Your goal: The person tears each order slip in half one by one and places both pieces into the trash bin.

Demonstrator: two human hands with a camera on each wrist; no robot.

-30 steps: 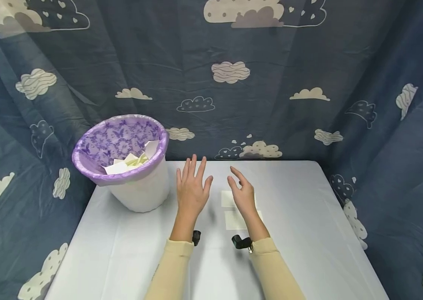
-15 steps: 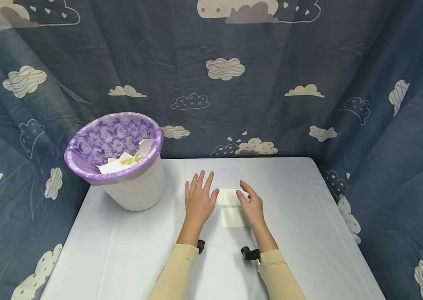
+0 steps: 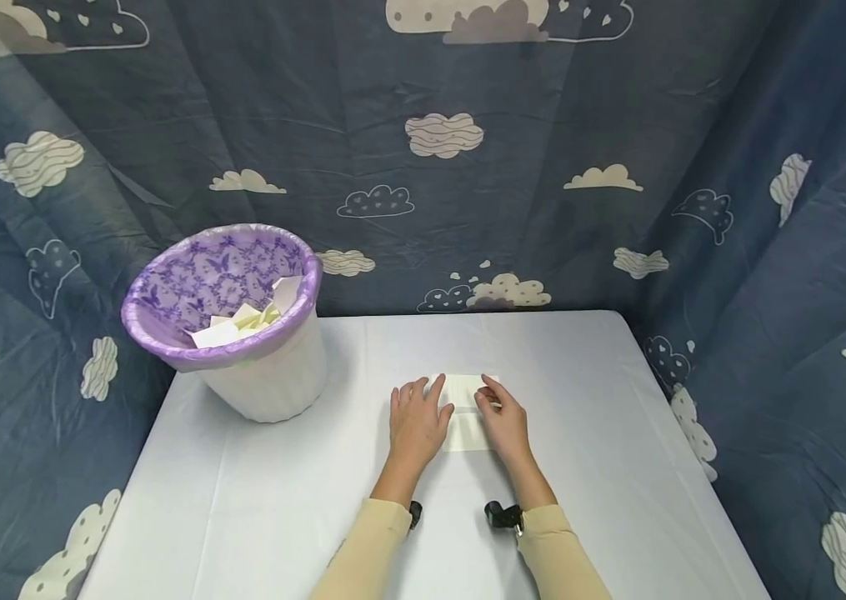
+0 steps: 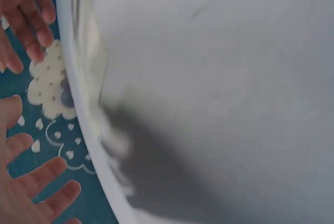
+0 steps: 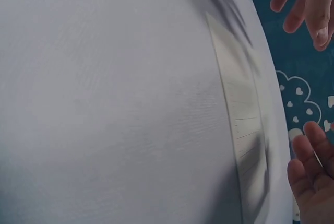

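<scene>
Two pale cream paper sheets lie flat on the white table, a far sheet [image 3: 462,390] and a near sheet [image 3: 466,433]. Fine lines show on the paper [image 5: 237,109] in the right wrist view. My left hand [image 3: 417,427] is at the sheets' left side, fingers spread and pointing forward. On their right side is my right hand [image 3: 507,423], thumb and forefinger by the far sheet's right edge, other fingers bent. Whether the fingertips touch the paper cannot be told. Both wrist views show the left hand [image 4: 34,185] and right hand [image 5: 315,182] holding nothing.
A white bin [image 3: 272,379] with a purple butterfly-patterned liner [image 3: 220,279] stands on the table [image 3: 603,467] at the left. Crumpled and loose paper pieces [image 3: 231,329] lie inside it. A dark blue cloud-print curtain [image 3: 362,100] surrounds the table.
Both hands have come down and nearer to the paper sheets. The left hand has moved right and back towards the body; the right hand's fingers are more bent. The sheets lie where they were.
</scene>
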